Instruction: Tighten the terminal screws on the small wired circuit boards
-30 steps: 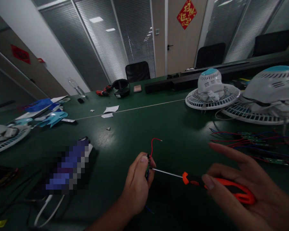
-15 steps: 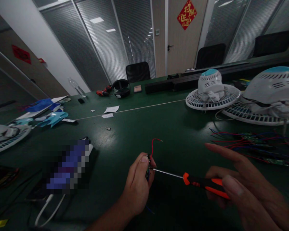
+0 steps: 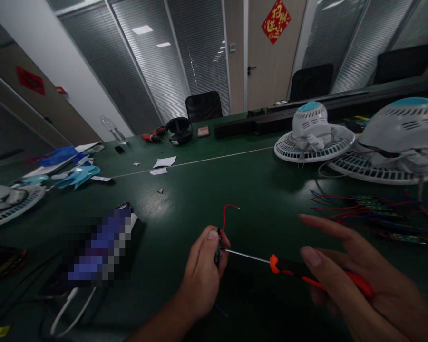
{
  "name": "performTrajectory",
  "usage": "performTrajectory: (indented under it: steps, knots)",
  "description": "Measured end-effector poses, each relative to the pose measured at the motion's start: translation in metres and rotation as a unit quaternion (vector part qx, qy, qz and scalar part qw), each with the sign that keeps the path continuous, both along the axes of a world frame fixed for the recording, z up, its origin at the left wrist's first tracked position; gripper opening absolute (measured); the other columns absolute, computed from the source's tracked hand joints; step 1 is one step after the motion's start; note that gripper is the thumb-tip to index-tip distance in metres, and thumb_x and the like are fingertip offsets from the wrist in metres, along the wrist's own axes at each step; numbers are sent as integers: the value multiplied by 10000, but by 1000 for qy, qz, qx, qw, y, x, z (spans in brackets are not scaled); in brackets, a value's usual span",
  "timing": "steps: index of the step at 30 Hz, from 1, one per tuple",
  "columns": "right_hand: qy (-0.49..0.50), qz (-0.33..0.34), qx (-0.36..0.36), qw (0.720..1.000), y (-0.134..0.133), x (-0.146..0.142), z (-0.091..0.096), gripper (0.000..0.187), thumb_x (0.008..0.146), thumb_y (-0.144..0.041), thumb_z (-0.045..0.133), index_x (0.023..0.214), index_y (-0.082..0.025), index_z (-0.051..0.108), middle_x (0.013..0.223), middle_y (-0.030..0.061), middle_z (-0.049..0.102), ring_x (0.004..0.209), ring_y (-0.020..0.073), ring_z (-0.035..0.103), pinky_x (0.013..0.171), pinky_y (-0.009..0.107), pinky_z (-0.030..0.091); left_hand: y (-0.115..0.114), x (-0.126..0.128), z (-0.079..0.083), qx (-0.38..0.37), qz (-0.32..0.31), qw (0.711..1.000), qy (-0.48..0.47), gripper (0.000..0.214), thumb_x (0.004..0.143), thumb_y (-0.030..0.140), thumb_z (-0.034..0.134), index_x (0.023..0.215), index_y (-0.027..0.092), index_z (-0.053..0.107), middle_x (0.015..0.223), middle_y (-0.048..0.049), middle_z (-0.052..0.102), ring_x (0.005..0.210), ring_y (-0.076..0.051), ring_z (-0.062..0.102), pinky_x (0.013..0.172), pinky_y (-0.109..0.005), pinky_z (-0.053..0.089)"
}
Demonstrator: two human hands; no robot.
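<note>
Near the middle of the head view, my left hand [image 3: 204,270] is closed around a small circuit board [image 3: 218,254], mostly hidden by the fingers. A red wire [image 3: 224,221] with a bare end sticks up from it, and a blue wire shows below the hand. The thin shaft of an orange and black screwdriver [image 3: 288,270] reaches from the right to the board; its exact tip contact is hard to make out. My right hand [image 3: 364,280] holds the screwdriver handle between thumb and fingers, with the index finger stretched out free of it.
White fan housings [image 3: 314,135] stand at the right, with several wired circuit boards [image 3: 374,204] in front of them. A blurred-out phone [image 3: 100,247] with a white cable lies at the left. Paper scraps [image 3: 164,162], a headset [image 3: 179,130] and a bottle [image 3: 113,129] are farther back.
My right thumb has shifted forward along the screwdriver handle, and the back of the handle now shows behind it. My left hand and the board have barely moved.
</note>
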State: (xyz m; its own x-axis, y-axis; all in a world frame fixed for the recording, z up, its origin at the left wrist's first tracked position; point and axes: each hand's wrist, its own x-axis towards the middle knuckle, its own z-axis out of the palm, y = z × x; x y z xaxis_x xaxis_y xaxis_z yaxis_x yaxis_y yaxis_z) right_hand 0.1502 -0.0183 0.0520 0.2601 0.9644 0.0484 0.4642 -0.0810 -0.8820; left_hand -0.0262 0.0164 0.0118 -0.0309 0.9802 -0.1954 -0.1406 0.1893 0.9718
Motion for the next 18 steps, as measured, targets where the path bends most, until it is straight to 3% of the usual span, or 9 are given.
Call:
performTrajectory:
  steps: [4,11,18]
  knots:
    - [1,2,22,1000,1,-1,-1,444,757,-550,441,1123,-299,469,547,-74,598,402,118,545,420,253,405,1,2,5,-3,7,1000,-6,316,839,404,407,657,171,520,612,37,441,480,-71,369,424,-160,304]
    - [-4,42,50,998,2,6,-5,438,776,-510,470,1149,-283,443,508,-77,523,396,142,544,438,278,429,1,3,10,8,24,1000,6,288,812,377,437,629,181,542,591,31,451,471,-88,377,430,-185,329]
    - [-4,17,61,998,3,4,-5,437,766,-451,505,1152,-246,484,665,-34,661,468,127,604,444,254,441,2,2,9,18,35,999,19,253,794,345,448,620,188,543,594,22,465,486,-103,405,446,-200,358]
